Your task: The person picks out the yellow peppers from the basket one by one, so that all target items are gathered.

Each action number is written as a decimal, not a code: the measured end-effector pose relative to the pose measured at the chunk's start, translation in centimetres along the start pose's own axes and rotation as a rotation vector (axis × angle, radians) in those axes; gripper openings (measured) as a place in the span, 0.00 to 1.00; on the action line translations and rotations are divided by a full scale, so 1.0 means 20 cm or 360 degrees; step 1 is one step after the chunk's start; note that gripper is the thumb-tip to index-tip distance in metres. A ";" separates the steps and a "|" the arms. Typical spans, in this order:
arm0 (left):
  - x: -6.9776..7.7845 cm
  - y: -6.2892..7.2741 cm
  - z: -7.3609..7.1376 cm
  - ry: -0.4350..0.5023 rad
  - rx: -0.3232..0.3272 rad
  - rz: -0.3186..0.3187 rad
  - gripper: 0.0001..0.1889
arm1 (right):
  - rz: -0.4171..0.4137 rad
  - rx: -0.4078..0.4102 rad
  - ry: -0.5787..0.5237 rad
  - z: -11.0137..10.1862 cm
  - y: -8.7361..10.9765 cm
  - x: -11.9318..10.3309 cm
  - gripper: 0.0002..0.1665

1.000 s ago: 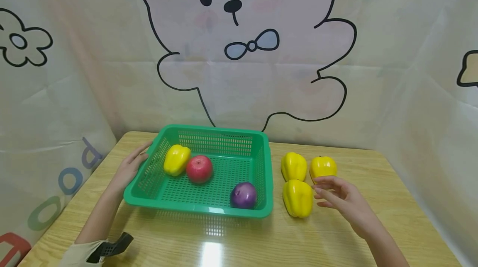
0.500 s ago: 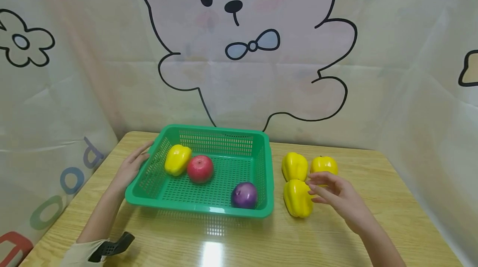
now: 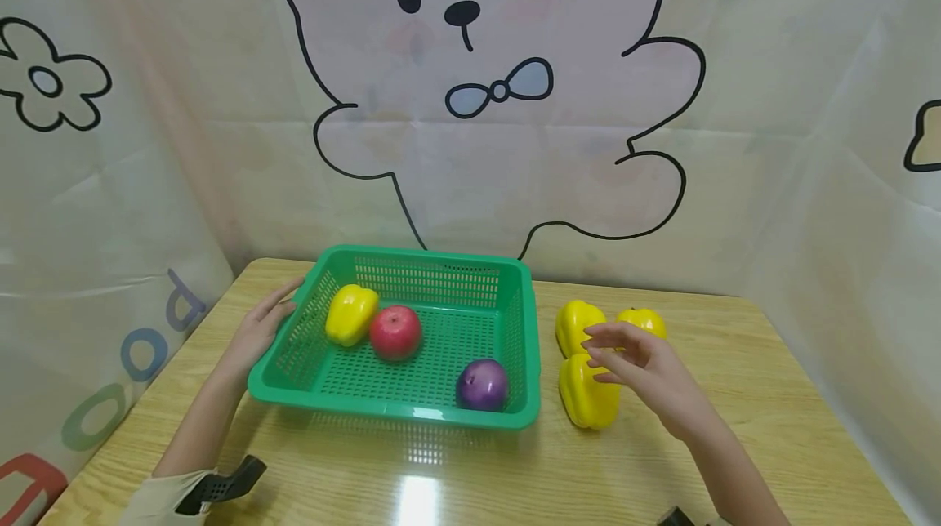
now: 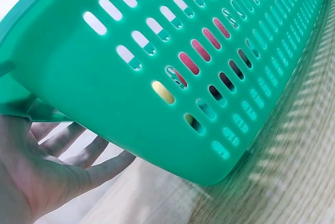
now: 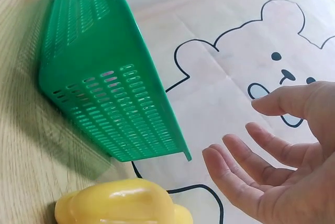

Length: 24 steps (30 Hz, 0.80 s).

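My left hand [image 3: 259, 336] lies along the outer left side of a green plastic basket [image 3: 393, 409], its fingers fairly straight. In the left wrist view these fingers [image 4: 86, 153] reach behind the basket's edge, their tips partly hidden. My right hand [image 3: 647, 371] hovers with loosely bent fingers and nothing in them, over a front yellow bell pepper [image 3: 588, 399]. Two more yellow bell peppers stand behind it: one at the back left [image 3: 576, 322], one at the back right [image 3: 647, 319], partly covered by the hand. In the right wrist view, thumb and fingers [image 5: 235, 182] are spread apart above a yellow pepper [image 5: 120, 203].
Inside the basket are a yellow bell pepper [image 3: 351, 315], a red apple [image 3: 395, 333] and a shiny purple round item [image 3: 482, 385]. The wooden table [image 3: 309, 477] ends at a cloth backdrop [image 3: 470, 183] printed with a bear.
My right hand has moved left and slightly away from me, from beside the front yellow bell pepper to over it. My left hand and the basket stay where they were.
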<state>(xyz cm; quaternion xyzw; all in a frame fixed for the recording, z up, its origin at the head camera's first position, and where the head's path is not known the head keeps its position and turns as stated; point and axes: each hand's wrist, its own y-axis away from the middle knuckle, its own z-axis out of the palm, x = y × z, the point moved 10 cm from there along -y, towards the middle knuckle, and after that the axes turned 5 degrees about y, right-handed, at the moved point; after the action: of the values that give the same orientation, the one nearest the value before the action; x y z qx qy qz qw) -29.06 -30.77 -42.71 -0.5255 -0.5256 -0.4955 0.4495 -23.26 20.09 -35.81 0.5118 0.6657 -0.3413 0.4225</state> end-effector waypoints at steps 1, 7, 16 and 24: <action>0.00 0.00 0.00 0.0004 -0.0002 0.0002 0.34 | -0.0004 -0.0004 -0.0002 0.00 -0.01 -0.01 0.25; 0.00 0.00 0.00 -0.0003 -0.0007 0.0012 0.34 | -0.0020 -0.0025 -0.0007 0.03 -0.04 -0.05 0.25; 0.00 0.00 0.00 -0.0007 0.0002 -0.0003 0.34 | -0.0022 -0.0056 0.0000 0.07 -0.09 -0.10 0.25; 0.00 0.00 0.00 -0.0017 0.0004 -0.0005 0.33 | -0.0039 -0.0093 0.0021 0.11 -0.14 -0.14 0.26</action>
<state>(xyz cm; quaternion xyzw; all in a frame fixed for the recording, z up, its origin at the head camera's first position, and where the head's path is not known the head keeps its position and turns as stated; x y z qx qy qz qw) -29.14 -30.85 -42.72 -0.5267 -0.5294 -0.4927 0.4467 -25.18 16.42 -34.08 0.4934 0.6843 -0.3235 0.4286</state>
